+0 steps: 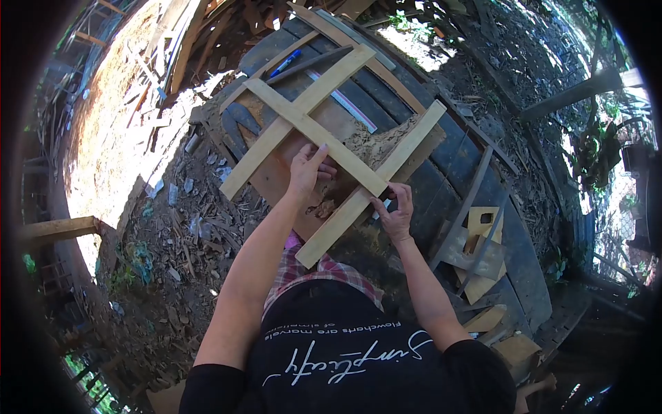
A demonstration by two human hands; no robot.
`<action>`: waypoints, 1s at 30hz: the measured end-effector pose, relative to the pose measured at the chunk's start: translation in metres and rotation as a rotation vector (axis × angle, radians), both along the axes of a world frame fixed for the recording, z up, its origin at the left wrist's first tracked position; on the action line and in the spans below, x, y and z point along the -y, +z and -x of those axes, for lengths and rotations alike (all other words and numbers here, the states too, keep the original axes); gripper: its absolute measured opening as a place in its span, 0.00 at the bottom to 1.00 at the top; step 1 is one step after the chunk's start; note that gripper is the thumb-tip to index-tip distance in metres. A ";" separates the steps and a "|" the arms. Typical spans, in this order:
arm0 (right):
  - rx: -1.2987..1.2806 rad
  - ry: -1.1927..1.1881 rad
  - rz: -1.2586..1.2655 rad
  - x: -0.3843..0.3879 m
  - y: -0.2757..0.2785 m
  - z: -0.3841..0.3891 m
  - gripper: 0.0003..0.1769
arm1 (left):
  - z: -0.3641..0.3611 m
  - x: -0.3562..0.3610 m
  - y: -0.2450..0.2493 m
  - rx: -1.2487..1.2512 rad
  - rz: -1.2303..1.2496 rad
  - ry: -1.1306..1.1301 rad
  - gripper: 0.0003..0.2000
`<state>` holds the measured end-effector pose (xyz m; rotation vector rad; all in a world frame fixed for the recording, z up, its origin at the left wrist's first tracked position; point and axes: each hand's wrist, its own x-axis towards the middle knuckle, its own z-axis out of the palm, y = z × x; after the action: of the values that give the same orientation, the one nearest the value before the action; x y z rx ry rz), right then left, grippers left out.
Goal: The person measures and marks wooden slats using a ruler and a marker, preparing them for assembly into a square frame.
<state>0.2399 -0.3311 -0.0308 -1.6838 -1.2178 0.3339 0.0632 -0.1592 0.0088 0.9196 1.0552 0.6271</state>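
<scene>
Three pale wooden slats form an H-like frame over the dark plank table. The middle slat [317, 136] runs between a far-left crosswise slat [269, 153] and a near-right crosswise slat [400, 157], overlapping both. My left hand [309, 170] holds the middle slat near its centre, thumb along its edge and the other fingers partly hidden underneath. At its right end, my right hand [395, 212] pinches the corner where it crosses the near-right slat. Under the frame lie a brown board [276, 181] and a heap of sawdust [376, 143].
A blue marker [285, 63] and a white ruler [355, 112] lie on the plank table [452, 155] beyond the frame. Cut wood pieces [485, 219] sit to the right. Wood scraps and litter cover the ground [186, 228] at left. A beam [572, 95] juts in at right.
</scene>
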 end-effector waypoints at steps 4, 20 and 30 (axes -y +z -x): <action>0.009 0.015 0.049 0.004 0.010 -0.001 0.28 | 0.000 0.002 -0.009 -0.001 -0.003 0.000 0.20; -0.157 -0.215 0.398 0.078 -0.032 0.022 0.09 | 0.102 0.071 -0.023 -0.281 0.001 0.231 0.17; -0.255 -0.501 0.956 0.018 -0.053 0.014 0.25 | 0.135 0.098 -0.022 -0.289 0.032 0.191 0.10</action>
<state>0.2258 -0.3488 -0.0834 -2.5680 -0.3897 0.8707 -0.0721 -0.2573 -0.0129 0.9048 1.4203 0.6447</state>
